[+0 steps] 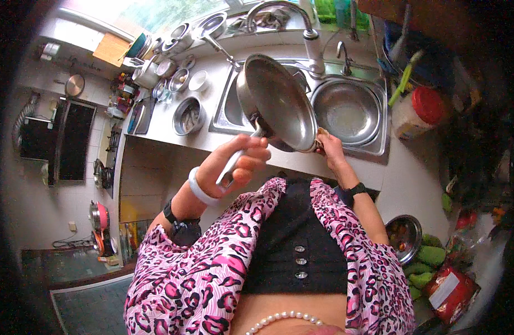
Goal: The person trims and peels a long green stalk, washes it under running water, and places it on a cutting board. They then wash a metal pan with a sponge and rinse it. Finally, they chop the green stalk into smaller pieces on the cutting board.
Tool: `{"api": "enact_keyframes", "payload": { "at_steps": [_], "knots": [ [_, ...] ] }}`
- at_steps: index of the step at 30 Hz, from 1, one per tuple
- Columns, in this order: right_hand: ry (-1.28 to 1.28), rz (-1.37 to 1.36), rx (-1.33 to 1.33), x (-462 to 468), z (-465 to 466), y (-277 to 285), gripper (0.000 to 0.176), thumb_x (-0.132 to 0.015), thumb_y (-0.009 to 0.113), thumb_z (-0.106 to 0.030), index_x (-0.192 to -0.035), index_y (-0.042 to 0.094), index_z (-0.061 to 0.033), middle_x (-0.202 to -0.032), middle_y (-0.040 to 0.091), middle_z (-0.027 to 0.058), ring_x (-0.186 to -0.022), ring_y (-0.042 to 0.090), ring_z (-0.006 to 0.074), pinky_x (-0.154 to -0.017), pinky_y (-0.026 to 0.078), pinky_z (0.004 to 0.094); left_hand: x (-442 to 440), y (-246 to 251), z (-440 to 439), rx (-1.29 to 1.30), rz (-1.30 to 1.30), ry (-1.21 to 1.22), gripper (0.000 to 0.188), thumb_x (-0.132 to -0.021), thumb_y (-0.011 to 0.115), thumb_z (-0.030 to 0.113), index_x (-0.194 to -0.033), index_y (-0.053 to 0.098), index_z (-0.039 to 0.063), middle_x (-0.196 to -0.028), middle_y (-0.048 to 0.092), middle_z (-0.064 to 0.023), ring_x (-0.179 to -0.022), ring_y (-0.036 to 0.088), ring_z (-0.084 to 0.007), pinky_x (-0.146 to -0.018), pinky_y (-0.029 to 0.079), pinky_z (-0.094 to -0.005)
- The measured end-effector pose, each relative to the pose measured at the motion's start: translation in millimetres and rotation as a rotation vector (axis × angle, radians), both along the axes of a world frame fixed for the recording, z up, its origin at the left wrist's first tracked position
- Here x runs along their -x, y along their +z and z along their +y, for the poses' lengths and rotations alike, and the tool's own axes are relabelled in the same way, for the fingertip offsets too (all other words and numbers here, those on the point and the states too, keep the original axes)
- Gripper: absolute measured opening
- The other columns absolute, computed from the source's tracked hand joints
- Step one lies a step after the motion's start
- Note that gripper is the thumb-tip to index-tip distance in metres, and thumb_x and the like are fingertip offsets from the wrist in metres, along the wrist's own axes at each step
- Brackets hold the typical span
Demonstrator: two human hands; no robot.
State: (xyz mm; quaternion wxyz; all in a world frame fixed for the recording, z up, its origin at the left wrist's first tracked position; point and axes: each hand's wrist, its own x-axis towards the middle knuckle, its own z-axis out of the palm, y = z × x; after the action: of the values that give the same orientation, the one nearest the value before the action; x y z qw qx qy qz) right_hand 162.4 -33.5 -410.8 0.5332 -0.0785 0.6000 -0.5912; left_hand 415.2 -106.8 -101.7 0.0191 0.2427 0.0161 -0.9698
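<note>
My left hand (242, 161) is closed around the handle (236, 165) of a stainless steel frying pan (278, 100), which is tilted on edge over the sink's front rim. A small tan scrap (321, 133), cloth or sponge, is pressed to the pan's right rim by my right hand (333, 147). The pan hides most of the left sink bowl (236, 104). A large round metal basin (345, 111) fills the right bowl of the double sink. The tall faucet (313, 50) stands behind the pan.
A metal pot (188, 116) with something in it stands left of the sink, near several small bowls (179, 79). A ladle (217, 44) lies farther back. To the right are a red-lidded jar (426, 104), a metal bowl (403, 238) and green vegetables (430, 255).
</note>
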Motion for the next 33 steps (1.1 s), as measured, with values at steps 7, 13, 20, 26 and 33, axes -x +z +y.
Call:
{"api": "enact_keyframes", "payload": {
  "at_steps": [7, 13, 20, 26, 33],
  "knots": [
    [-0.063, 0.255, 0.128, 37, -34, 4, 0.024, -0.085, 0.073, -0.015, -0.104, 0.07, -0.0013, -0.096, 0.069, -0.0002, -0.086, 0.062, 0.0109, -0.079, 0.049, 0.0299, -66, -71, -31, -0.058, 0.189, 0.03, 0.023, -0.103, 0.046, 0.016, -0.122, 0.043, 0.003, -0.078, 0.037, 0.0003, -0.056, 0.038, -0.0059, -0.038, 0.032, -0.0222],
    [0.027, 0.62, 0.104, 94, -57, 26, 0.031, -0.083, 0.075, -0.013, -0.111, 0.07, -0.002, -0.09, 0.071, 0.0012, -0.079, 0.066, 0.0117, -0.071, 0.054, 0.0284, -71, -143, -61, 0.103, 0.237, -0.026, 0.022, -0.1, 0.05, 0.014, -0.12, 0.046, 0.007, -0.074, 0.037, 0.0027, -0.05, 0.035, -0.0035, -0.035, 0.032, -0.0184],
    [0.005, 0.744, -0.206, 84, -48, 44, 0.03, -0.085, 0.071, -0.01, -0.114, 0.068, -0.0029, -0.087, 0.07, 0.0066, -0.071, 0.066, 0.0168, -0.061, 0.056, 0.032, -63, -228, -89, 0.326, 0.235, -0.182, 0.025, -0.097, 0.057, 0.015, -0.113, 0.038, 0.011, -0.07, 0.037, 0.0026, -0.044, 0.036, -0.0035, -0.032, 0.032, -0.0192],
    [0.16, 1.517, -0.103, 69, -46, 91, 0.038, -0.083, 0.074, -0.011, -0.12, 0.066, -0.01, -0.108, 0.068, 0.016, -0.099, 0.068, 0.0334, -0.088, 0.054, 0.0397, -58, -267, -56, 0.244, 0.326, -0.147, 0.041, -0.093, 0.068, 0.026, -0.118, 0.041, 0.009, -0.069, 0.037, 0.0027, -0.042, 0.038, -0.0045, -0.033, 0.035, -0.0194],
    [0.83, 1.548, 0.07, 38, -136, 108, 0.065, -0.089, 0.071, -0.04, -0.136, 0.055, 0.0016, -0.13, 0.059, 0.0221, -0.121, 0.059, 0.0354, -0.102, 0.048, 0.041, -64, -270, -31, 0.261, 0.262, -0.131, 0.028, -0.093, 0.063, 0.02, -0.109, 0.042, 0.01, -0.065, 0.037, 0.0039, -0.041, 0.037, -0.0034, -0.03, 0.033, -0.0201]
  ]
}}
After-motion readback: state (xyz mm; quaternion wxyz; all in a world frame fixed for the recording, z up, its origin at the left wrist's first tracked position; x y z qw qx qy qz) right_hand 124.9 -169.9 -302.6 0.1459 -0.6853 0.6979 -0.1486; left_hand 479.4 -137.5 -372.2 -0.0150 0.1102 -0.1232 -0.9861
